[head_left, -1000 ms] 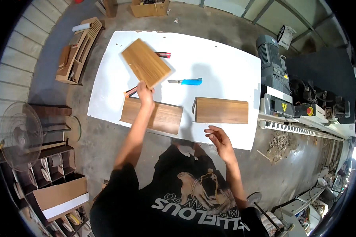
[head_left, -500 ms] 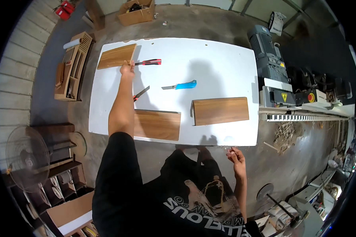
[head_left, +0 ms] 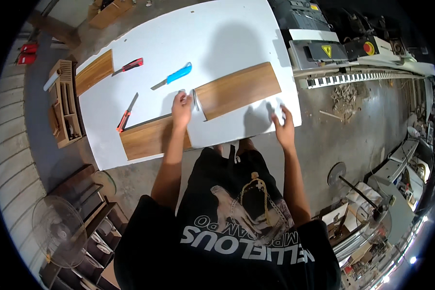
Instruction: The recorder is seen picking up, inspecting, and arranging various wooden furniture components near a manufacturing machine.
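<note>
Above the white tabletop, my left hand (head_left: 181, 110) hovers with loosely bent fingers and nothing visible in it. It is close to the left end of a wood-grain board (head_left: 239, 89), where a thin dark strip (head_left: 196, 101) lies. My right hand (head_left: 284, 129) is over the table's near right edge, thumb and fingers apart, below that board. A second wood-grain board (head_left: 152, 138) lies partly under my left forearm. A third board (head_left: 95, 72) rests at the far left. Between them lie a blue utility knife (head_left: 178, 74), a red-and-black knife (head_left: 129, 65) and an orange-and-black knife (head_left: 124, 118), blades out.
The white table (head_left: 154, 38) carries all of these. A wooden rack (head_left: 65, 104) stands left of it. Machinery with a red stop button (head_left: 369, 48) is at the right. A fan (head_left: 60, 232) stands at lower left, and scraps (head_left: 344, 104) litter the floor.
My left hand has left the far-left board and come back toward the middle. My right hand has moved up to the table edge and its fingers have spread. The view has turned and shifted.
</note>
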The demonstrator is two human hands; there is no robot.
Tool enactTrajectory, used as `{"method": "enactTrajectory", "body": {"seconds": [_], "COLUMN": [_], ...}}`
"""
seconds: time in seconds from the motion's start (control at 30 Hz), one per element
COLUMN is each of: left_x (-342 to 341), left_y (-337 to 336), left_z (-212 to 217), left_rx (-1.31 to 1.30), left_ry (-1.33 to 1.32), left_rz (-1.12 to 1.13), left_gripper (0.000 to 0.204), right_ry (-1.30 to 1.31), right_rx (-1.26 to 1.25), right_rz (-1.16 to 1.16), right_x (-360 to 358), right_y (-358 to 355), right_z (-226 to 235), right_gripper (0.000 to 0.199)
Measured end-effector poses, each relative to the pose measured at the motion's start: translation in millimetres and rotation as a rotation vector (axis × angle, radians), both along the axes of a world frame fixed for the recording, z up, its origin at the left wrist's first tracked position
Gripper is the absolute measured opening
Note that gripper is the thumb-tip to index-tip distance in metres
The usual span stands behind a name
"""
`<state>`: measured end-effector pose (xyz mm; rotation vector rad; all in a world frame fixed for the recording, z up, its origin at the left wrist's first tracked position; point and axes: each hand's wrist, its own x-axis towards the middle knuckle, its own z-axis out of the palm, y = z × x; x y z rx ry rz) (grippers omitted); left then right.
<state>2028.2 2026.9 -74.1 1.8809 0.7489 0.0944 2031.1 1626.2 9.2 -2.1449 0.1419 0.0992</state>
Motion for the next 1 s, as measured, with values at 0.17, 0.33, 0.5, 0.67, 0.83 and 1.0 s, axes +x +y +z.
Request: {"method": "enactTrajectory", "body": {"seconds": [0.17,0.33,0.5,0.67,0.83,1.0], "left_x": [7.0,-6.3,-14.3,40.3,98.9,90.7], "left_y": [-61.1,-85.1,-81.9,-33.0,-22.5,-57.5], "left_z": [30.2,30.1,54.0,38.0,46.3,59.9], "left_rx": [0.228,0.100,0.080,-0.026,0.080,0.547], "left_ry": [0.050,0.066,0.176,-0.002,0.314,0.490], "left_rz": [-0.167,-0.093,-0.165,0.140,0.244,-0.002], "left_gripper": [0.052,0.058,0.057,0.062,0.066,0.058], "right_ry": [-0.262,-0.215,-0.076,0.008,-0.057,-0.038], "right_rx": [-0.298,-0.383,-0.533,-0.565,-0.891,-0.968], "right_rz": [0.156,0.204,0.116,0.550,1.167,1.288], "right_x": [90.5,104.4,60.3,41.8,51.8,61.2], "right_y": [2.8,23.2,5.8,14.0,31.1,36.3], "right_z": [-30.3,-38.7,-22.6,13.3,7.1,8.0], "right_gripper": [0.072,0.072,0.088,0.124,0.149,0.149]}}
